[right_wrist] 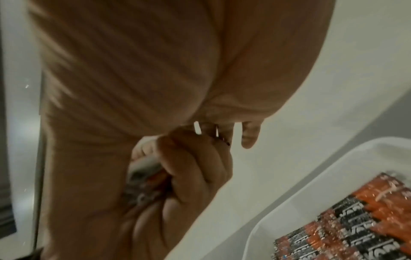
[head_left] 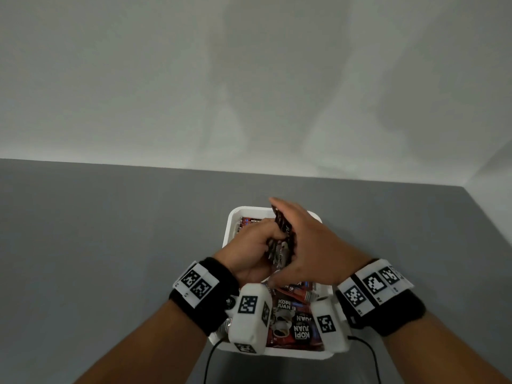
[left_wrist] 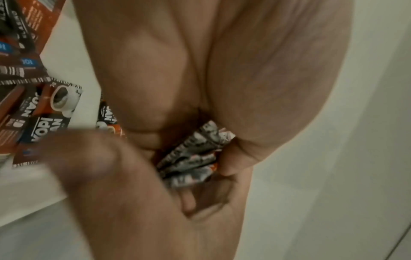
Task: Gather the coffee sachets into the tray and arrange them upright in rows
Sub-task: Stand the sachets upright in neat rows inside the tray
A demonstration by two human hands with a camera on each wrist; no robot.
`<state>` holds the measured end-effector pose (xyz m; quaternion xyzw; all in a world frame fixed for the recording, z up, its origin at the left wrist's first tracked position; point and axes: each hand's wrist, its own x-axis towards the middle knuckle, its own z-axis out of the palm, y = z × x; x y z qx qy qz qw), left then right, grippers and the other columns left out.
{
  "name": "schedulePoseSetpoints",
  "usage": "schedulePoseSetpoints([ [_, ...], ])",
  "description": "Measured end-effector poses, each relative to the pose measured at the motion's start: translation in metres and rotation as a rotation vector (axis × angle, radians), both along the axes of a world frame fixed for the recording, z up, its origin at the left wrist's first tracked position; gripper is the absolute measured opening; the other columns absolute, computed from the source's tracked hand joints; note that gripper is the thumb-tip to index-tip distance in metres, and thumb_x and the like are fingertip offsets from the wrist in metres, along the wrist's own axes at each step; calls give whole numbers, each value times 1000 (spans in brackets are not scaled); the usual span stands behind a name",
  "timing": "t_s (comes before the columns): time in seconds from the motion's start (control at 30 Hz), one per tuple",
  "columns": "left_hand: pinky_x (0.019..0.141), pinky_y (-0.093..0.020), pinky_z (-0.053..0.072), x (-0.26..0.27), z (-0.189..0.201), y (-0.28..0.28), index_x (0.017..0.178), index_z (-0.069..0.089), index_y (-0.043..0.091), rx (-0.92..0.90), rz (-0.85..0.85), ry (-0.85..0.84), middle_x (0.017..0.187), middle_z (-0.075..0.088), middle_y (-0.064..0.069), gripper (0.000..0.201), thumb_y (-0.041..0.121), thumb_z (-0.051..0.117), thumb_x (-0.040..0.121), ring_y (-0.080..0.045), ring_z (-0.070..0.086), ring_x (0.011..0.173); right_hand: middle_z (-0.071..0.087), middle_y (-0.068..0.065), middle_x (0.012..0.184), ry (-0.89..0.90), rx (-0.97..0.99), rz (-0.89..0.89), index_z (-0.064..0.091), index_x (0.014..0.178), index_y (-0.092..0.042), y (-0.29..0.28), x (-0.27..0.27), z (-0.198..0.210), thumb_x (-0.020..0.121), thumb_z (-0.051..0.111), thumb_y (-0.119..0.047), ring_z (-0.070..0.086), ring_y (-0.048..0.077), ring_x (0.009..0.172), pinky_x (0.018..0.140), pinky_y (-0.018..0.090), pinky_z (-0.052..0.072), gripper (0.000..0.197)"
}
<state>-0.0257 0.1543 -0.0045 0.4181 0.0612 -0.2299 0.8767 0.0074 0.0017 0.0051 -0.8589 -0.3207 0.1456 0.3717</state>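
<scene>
Sachets (head_left: 281,245) of coffee, a small bundle of them, are held above the middle of the white tray (head_left: 231,217), clamped between both hands. The left hand (head_left: 249,245) curls its fingers round the lower end of the bundle; the right hand (head_left: 310,245) closes over it from the 3 o'clock side, thumb and fingers wrapped about the pack. More sachets (head_left: 296,322) lie flat and overlapping at the tray's 6 o'clock end, and a few (head_left: 246,221) sit toward 11 o'clock (whether those stand upright is hard to tell behind the hands).

Judging by the crinkled, glossy foil in the left wrist view, these packets are light, thin and floppy, and probably slick against each other, so a loose pinch would let them fan out or slide. Squeezing the stack across its flat faces, near the middle, should keep the edges aligned while it is set down on end.

The surface (head_left: 110,259) is plain matte grey, meeting a bare pale wall (head_left: 249,79) at 12 o'clock.
</scene>
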Motion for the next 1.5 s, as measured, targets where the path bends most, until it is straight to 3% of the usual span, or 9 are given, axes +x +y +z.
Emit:
schedulePoseSetpoints([
  [0.27,55,-28,49,2,3,-3,89,57,1,116,45,-4,80,55,-16,25,-4,45,68,-23,60,66,11,-18,159,-72,-30,6,15,160,-29,5,2,3,51,94,-28,23,1,145,103,10,38,133],
  [0.43,61,-28,53,2,3,-1,92,62,1,146,-15,-21,81,62,-14,21,-4,50,76,-22,65,71,29,-15,143,-125,-44,45,17,159,-28,9,4,5,54,88,-20,28,7,137,108,29,43,126],
  [0.57,67,-31,58,3,4,2,108,63,-10,191,71,-56,91,67,-20,21,-4,49,94,-25,68,77,24,-9,158,-14,73,2,18,159,-31,6,8,2,51,93,-45,25,6,146,115,28,35,133],
  [0.67,76,-40,60,8,4,4,124,55,-12,167,202,-116,103,69,-28,31,-1,57,96,-32,70,85,45,-10,146,201,372,-313,38,149,-38,5,12,-5,66,80,-55,54,8,126,93,31,54,95],
  [0.83,83,-52,59,21,-6,7,114,56,-15,298,469,-129,101,71,-28,26,-2,65,93,-44,71,92,76,11,93,407,524,-433,69,112,-13,15,12,-7,82,80,-6,75,23,81,73,37,61,33],
  [0.93,68,-41,60,22,-11,12,102,62,-6,395,540,-104,84,71,-18,16,-1,70,90,-30,69,72,77,5,84,292,447,-455,74,96,-18,22,19,-11,78,84,-7,75,28,81,78,43,63,24],
  [1.03,46,-24,43,21,-22,30,83,60,12,434,621,-36,65,58,-4,17,0,69,90,-12,53,51,75,0,79,163,315,-482,74,85,-20,21,34,-20,77,84,-8,73,15,75,71,29,60,18],
  [1.23,47,-27,35,16,-46,71,80,58,16,440,712,112,67,50,0,17,4,65,90,-10,42,53,62,-19,83,66,-358,-227,77,82,-24,28,55,-60,77,83,-15,60,7,83,83,25,49,12],
  [1.5,48,-28,31,6,-53,69,84,59,11,585,530,117,65,51,-2,12,3,59,93,-13,38,50,73,0,103,-15,-461,-127,79,92,-17,61,62,-90,81,73,-8,66,18,98,86,23,48,16],
])
